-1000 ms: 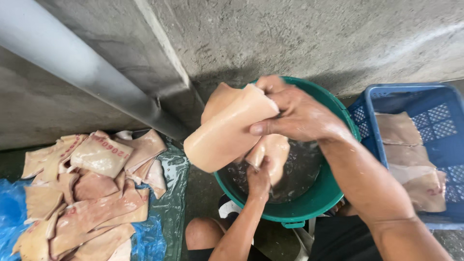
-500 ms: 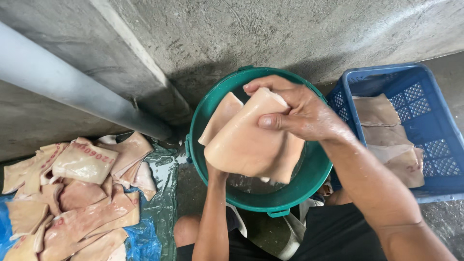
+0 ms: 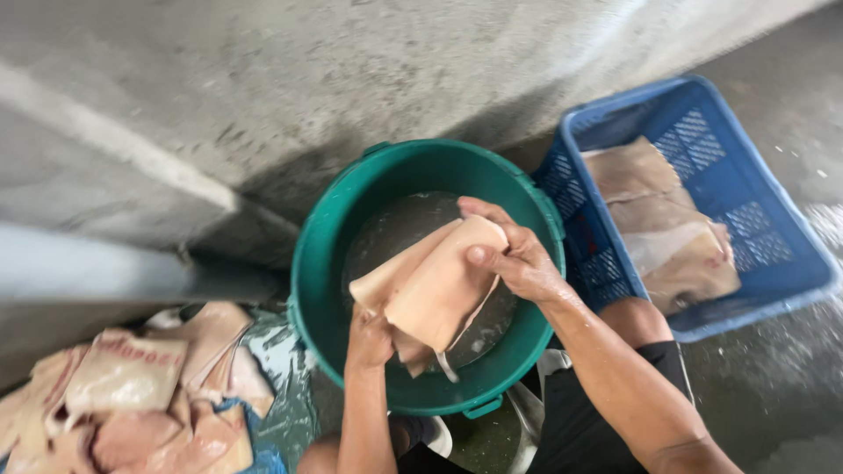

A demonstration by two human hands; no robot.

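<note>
**Kid:** What were you holding over the round green plastic bucket (image 3: 316, 290)?

**Helper:** You held a floppy pale pink slab of pork skin (image 3: 439, 290). It hung just above the cloudy water inside the bucket. Your right hand (image 3: 514, 259) was closed on its top edge, thumb in front and fingers behind. Your left hand (image 3: 369, 338) was closed on the bottom corner, from below.

**Kid:** Did you do it the right way?

**Helper:** I think so. A wet slab like that is slippery, so two hands were a good idea. It was best to keep it over the bucket, so drips fell back in the water and not on the grey concrete floor (image 3: 764, 386).

**Kid:** What was different from a moment before?

**Helper:** Half a second before, you held the slab up high and spread flat, and it hid most of the water. Then you brought it down into the mouth of the bucket, and it folded and drooped. Your right hand came lower too.

**Kid:** What else was there?

**Helper:** A blue plastic crate with holes (image 3: 790, 263) stood to your right, touching the bucket, with more pale slabs (image 3: 659, 219) in it. On your left, a pile of pink slabs (image 3: 132, 395) lay on a blue plastic sheet (image 3: 263, 456). A grey concrete wall (image 3: 351, 79) stood behind.
</note>
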